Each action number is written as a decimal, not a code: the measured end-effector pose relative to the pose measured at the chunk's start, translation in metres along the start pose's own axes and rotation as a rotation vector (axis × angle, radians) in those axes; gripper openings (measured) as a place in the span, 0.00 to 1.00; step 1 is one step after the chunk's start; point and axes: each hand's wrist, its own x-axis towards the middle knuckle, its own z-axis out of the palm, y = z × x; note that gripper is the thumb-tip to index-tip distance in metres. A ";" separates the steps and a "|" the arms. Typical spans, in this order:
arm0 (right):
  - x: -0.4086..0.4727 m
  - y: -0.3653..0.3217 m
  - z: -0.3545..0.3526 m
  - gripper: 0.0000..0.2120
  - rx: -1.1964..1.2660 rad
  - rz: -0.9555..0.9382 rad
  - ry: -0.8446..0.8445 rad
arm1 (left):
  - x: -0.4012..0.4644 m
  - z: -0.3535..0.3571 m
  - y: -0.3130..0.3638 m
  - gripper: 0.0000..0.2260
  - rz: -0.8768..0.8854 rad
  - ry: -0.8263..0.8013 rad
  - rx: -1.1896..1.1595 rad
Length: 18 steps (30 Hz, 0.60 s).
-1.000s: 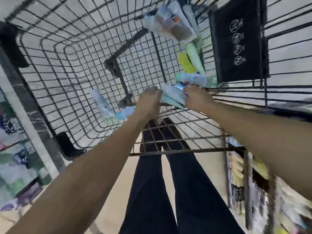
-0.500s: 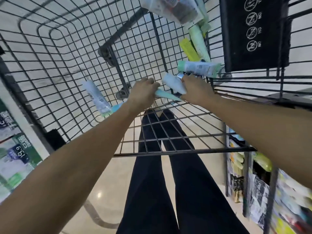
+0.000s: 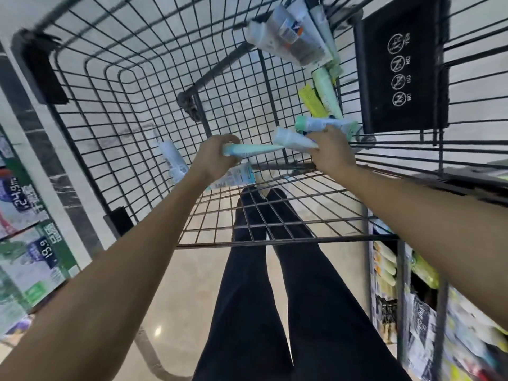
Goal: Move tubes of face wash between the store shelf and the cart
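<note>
Lifted since a moment ago, the slim teal tube [image 3: 251, 150] sits higher in the left hand's [image 3: 215, 158] curled grip. Right hand [image 3: 331, 154] clasps a pale glossy tube [image 3: 292, 139] (both inside the wire cart [image 3: 132, 86]).

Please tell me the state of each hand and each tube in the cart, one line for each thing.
left hand: grips the teal tube.
teal tube: held, lifted, lying level.
right hand: grips the white tube.
white tube: held, tilted.
mint-capped tube: lies loose beside the right hand.
green tube: lies loose along the cart side.
yellow tube: lies loose.
cart: holds several tubes.
</note>
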 end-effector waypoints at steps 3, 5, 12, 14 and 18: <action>-0.009 -0.011 -0.018 0.19 0.176 0.014 0.094 | -0.021 -0.019 0.010 0.16 -0.043 -0.018 -0.110; -0.015 -0.019 -0.033 0.18 0.269 0.021 0.163 | -0.032 -0.032 0.013 0.15 -0.071 -0.054 -0.171; -0.060 -0.043 -0.100 0.17 0.465 -0.037 0.308 | -0.097 -0.078 0.045 0.14 -0.113 -0.040 -0.465; -0.077 -0.051 -0.116 0.17 0.521 -0.067 0.342 | -0.118 -0.089 0.056 0.14 -0.112 0.010 -0.518; -0.108 -0.061 -0.144 0.17 0.700 -0.095 0.392 | -0.162 -0.104 0.082 0.15 -0.097 0.127 -0.668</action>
